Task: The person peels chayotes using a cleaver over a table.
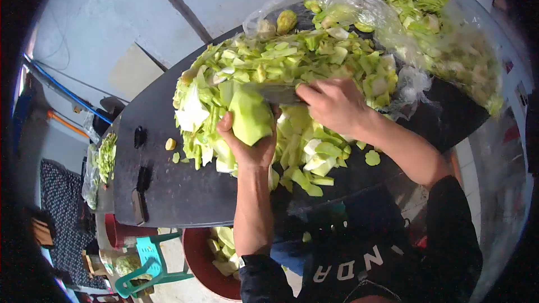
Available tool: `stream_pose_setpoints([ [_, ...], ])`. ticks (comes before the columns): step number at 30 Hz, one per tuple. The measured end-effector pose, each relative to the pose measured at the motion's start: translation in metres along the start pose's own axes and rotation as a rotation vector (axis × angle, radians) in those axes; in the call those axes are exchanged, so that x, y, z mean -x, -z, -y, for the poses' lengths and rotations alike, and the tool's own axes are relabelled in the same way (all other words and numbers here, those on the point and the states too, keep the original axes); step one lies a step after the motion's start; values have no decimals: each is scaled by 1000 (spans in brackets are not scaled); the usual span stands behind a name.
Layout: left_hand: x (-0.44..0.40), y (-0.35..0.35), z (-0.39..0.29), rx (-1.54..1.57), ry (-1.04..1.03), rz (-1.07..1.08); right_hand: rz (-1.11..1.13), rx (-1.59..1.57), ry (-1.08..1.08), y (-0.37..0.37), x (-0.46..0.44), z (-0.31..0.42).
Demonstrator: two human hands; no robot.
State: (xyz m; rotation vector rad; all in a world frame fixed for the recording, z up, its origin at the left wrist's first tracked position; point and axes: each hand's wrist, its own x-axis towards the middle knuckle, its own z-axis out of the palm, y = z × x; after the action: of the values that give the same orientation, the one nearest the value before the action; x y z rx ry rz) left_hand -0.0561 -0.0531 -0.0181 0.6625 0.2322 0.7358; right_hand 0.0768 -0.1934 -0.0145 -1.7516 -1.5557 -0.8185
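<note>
My left hand (252, 150) grips a large, pale green peeled vegetable (250, 119) from below, thumb on its left side; its exact kind I cannot make out. In my right hand (336, 105) is a knife (276, 94), fingers closed round the handle. Its broad blade, partly blurred, points left and lies at the vegetable's upper right edge. Around and beneath both hands spreads a big heap of green and whitish slices (314, 50). Some loose slices (314, 160) lie on the near side of the heap.
A dark oval table (174, 202) carries the heap. Clear plastic bags (443, 39) of cut green pieces stand at the far right. A yellowish-green whole vegetable (286, 21) sits behind. A red tub (205, 269) holding pieces and a green plastic stool (150, 261) are below left.
</note>
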Motion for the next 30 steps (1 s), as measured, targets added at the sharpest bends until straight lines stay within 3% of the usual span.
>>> stream_pose_setpoints([
  [2,-2,0,-4,57,68,306,56,12,-90,-2,2,-10],
  [4,0,-8,-1,161,44,248,48,13,-87,1,4,-10],
  [6,-4,-12,-1,234,-16,-20,33,45,-93,4,3,-7],
  [7,-5,-6,-3,194,-6,-56,33,40,-93,4,2,-5],
  [9,-4,-8,-4,182,-12,-80,-67,120,102,3,3,-2],
  [10,-4,-9,-4,173,-15,-100,-66,120,101,1,5,1],
  [11,-2,-4,-3,95,10,88,-85,148,176,-1,7,7],
  [14,-4,1,3,131,70,46,-137,157,324,-3,6,21],
  [16,-4,-1,8,235,92,30,-125,192,336,-1,4,30],
  [19,6,-8,6,107,107,-19,-145,257,289,-8,4,26],
  [23,-2,-10,5,94,-55,-58,-94,225,126,-15,4,12],
  [26,-3,-4,-1,157,-42,-58,-29,194,134,-3,3,13],
  [28,4,4,-1,10,-17,31,-51,164,174,6,1,17],
  [29,10,-12,1,-17,-33,-218,-73,130,210,8,2,18],
  [30,10,-8,1,-22,-30,-221,-73,127,203,8,2,19],
])
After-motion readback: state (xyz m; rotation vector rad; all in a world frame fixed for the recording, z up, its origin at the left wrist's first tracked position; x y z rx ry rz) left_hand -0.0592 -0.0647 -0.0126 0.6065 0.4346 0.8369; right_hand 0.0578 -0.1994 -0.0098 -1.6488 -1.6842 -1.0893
